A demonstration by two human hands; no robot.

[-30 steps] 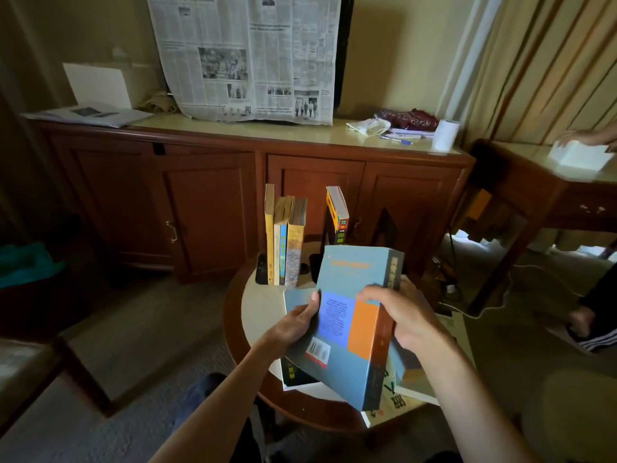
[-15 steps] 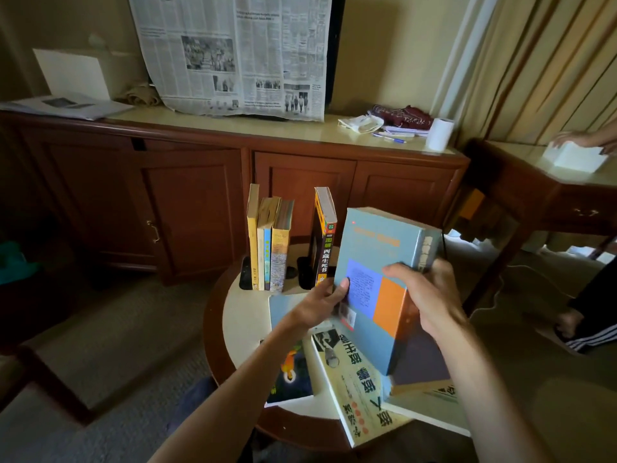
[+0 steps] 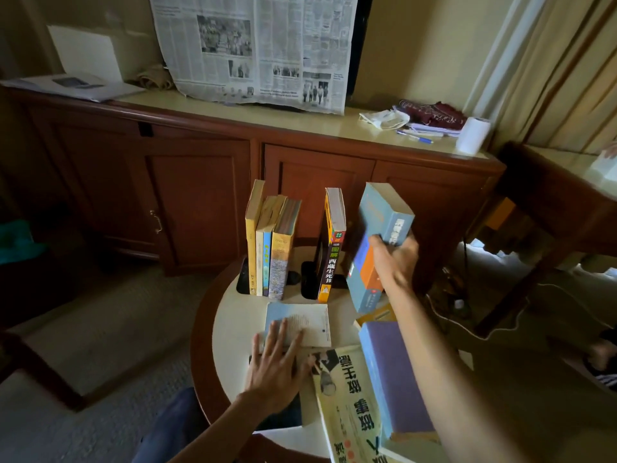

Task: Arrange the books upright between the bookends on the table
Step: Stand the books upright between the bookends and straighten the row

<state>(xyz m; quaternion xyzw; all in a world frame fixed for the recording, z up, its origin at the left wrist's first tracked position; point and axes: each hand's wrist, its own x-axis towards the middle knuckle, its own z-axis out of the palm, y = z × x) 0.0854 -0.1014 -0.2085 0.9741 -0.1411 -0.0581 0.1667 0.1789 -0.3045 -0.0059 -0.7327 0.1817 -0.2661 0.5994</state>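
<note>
One book going up, one loose book leaning in the rack.

The left hand (image 3: 272, 369) is lying flat, fingers straight, on a pale book (image 3: 300, 324), gripping nothing. Just left of the right hand's (image 3: 395, 259) clasp, the black-spined book (image 3: 330, 248) is tilting unsupported and could topple if nudged. The right hand is clutching the blue paperback (image 3: 377, 235) by its spine, off the round table (image 3: 227, 329); one-handed, I'd guess it may slip.

Wooden sideboard (image 3: 200, 182) across back of room. Newspaper (image 3: 260, 48) hanging above it, lower edge on its top. Papers (image 3: 73, 85) at its left end. White paper roll (image 3: 473, 135), blue pen (image 3: 415, 138), dark red cloth (image 3: 434, 114) at its right end.
</note>
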